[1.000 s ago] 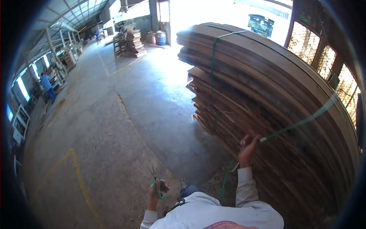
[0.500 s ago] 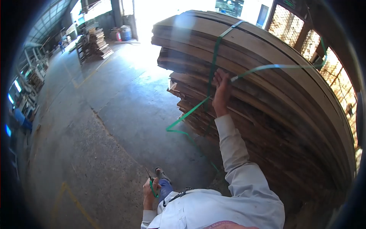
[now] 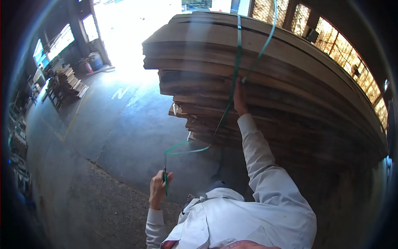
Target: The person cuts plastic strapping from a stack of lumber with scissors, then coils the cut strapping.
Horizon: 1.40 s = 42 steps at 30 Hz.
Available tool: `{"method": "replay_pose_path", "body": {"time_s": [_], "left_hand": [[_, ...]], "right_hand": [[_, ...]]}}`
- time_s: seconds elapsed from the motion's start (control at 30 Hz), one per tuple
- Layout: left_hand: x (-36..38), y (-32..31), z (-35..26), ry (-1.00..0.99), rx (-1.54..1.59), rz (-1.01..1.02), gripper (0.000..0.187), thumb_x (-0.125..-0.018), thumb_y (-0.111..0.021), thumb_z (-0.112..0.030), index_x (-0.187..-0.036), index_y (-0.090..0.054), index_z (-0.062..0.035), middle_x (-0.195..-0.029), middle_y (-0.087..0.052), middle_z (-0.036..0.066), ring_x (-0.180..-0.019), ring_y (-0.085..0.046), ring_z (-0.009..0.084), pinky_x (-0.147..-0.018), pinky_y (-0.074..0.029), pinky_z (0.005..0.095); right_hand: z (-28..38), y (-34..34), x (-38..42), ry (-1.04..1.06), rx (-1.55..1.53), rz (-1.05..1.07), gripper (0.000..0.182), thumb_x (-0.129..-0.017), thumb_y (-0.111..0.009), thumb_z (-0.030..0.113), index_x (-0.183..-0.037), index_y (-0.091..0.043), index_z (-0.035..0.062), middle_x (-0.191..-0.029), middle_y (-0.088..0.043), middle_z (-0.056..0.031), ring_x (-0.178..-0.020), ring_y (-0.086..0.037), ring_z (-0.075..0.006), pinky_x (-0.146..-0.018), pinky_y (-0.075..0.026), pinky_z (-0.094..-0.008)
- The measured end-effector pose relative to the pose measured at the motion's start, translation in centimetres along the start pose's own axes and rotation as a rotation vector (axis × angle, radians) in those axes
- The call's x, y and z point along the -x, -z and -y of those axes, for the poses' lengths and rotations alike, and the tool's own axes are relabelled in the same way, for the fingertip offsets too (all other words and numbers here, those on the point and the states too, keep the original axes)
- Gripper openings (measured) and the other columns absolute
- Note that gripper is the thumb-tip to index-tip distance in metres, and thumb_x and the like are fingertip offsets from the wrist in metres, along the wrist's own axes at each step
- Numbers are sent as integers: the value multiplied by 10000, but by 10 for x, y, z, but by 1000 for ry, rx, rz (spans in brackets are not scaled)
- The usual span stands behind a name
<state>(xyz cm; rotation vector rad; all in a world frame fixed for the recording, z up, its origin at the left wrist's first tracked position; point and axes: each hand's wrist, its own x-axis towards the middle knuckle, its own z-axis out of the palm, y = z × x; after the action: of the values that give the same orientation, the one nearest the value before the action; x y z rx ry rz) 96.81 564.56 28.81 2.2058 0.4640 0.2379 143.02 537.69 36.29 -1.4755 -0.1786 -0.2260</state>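
Observation:
My left hand (image 3: 158,189) is closed around scissors (image 3: 166,182) with green handles, blades pointing up. Near the tips of the blades, the loose tail of a green strap (image 3: 188,151) bends in a loop above the floor. My right hand (image 3: 239,100) reaches up to the side of a tall stack of wooden boards (image 3: 199,58). Its fingers, partly hidden in shadow, are at the green strap running down the stack. Another length of strap (image 3: 265,43) arcs from the top of the view to an end beside this hand.
The boards have uneven ends jutting toward the left. A smaller pile of wood (image 3: 68,81) stands at the far left, near a blue drum (image 3: 95,60). Concrete floor (image 3: 128,120) stretches left of the stack, with a bright doorway behind. Lattice windows (image 3: 331,35) line the right wall.
The scissors have risen and now point straight up beside the loose strap tail. My right hand's fingers have moved in at the strap. The view has turned right; the free strap length now hangs steeper.

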Motion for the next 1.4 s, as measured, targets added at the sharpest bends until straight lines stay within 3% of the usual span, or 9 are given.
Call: {"method": "replay_pose_path", "body": {"time_s": [0.33, 0.37, 0.4, 0.57, 0.6, 0.87, 1.07, 1.2, 1.4], "left_hand": [[-160, 75, -186, -453, -536, 129, 550, -912, -703, -575, -1016, -663, -37, -820, -702, 198, -753, -709, 403, -678, -542, 486], [-177, 72, -198, -583, -557, 70, 420, -874, -780, -475, -954, -669, -78, -705, -668, 152, -621, -664, 345, -602, -516, 453], [-187, 73, -224, -668, -615, 52, 389, -881, -778, -456, -986, -689, -92, -771, -697, 142, -690, -693, 324, -657, -529, 440], [-250, 81, -328, -648, -671, 88, 348, -917, -733, -406, -1071, -696, -96, -904, -722, 170, -805, -697, 395, -728, -525, 485], [-261, 81, -347, -678, -689, 97, 493, -882, -759, -508, -894, -692, -20, -837, -713, 210, -834, -702, 421, -739, -536, 501], [-336, 66, -399, -788, -879, 184, 530, -911, -705, -561, -898, -724, -31, -829, -709, 190, -834, -694, 390, -791, -533, 485], [-343, 53, -437, -783, -979, 269, 381, -920, -728, -436, -980, -719, -60, -890, -717, 155, -862, -691, 370, -795, -534, 470], [-342, 47, -455, -800, -1090, 289, 349, -907, -752, -383, -994, -690, -50, -914, -703, 153, -885, -685, 374, -805, -532, 480], [-353, 44, -444, -995, -1126, 268, 480, -871, -766, -473, -919, -649, -9, -881, -703, 175, -863, -699, 378, -790, -539, 482]], "right_hand": [[39, -8, 17, 61, -21, 79, 621, -1062, -404, 627, -1184, -698, 93, -896, -696, -31, -841, -610, -152, -824, -444, -329], [39, -6, 15, 76, 30, 78, 616, -1062, -407, 626, -1160, -700, 94, -874, -690, -28, -819, -604, -147, -809, -443, -331], [39, -4, 14, 83, 83, 82, 609, -1063, -411, 623, -1135, -693, 89, -848, -673, -21, -800, -591, -137, -785, -438, -330], [34, -3, 3, 150, 71, 118, 554, -1082, -427, 565, -1031, -652, 62, -747, -578, 6, -715, -526, -108, -684, -402, -315], [36, -6, 3, 146, -2, 125, 546, -1086, -428, 552, -1034, -650, 56, -741, -566, 10, -708, -515, -108, -678, -396, -310], [21, 0, -3, 123, -135, 165, 562, -1104, -410, 528, -1147, -667, 30, -768, -564, -1, -718, -501, -125, -691, -396, -310], [-25, 4, -7, 152, -288, 178, 422, -1113, -443, 352, -1268, -662, 26, -1033, -681, -126, -966, -630, -254, -841, -482, -389], [-39, -5, -10, 247, -150, 113, 612, -1118, -351, 503, -1237, -654, -15, -826, -580, -13, -789, -508, -126, -769, -399, -299], [-8, -4, -6, 148, -333, 178, 498, -1112, -433, 418, -1158, -687, -8, -772, -576, -1, -700, -480, -103, -666, -383, -289]]}}
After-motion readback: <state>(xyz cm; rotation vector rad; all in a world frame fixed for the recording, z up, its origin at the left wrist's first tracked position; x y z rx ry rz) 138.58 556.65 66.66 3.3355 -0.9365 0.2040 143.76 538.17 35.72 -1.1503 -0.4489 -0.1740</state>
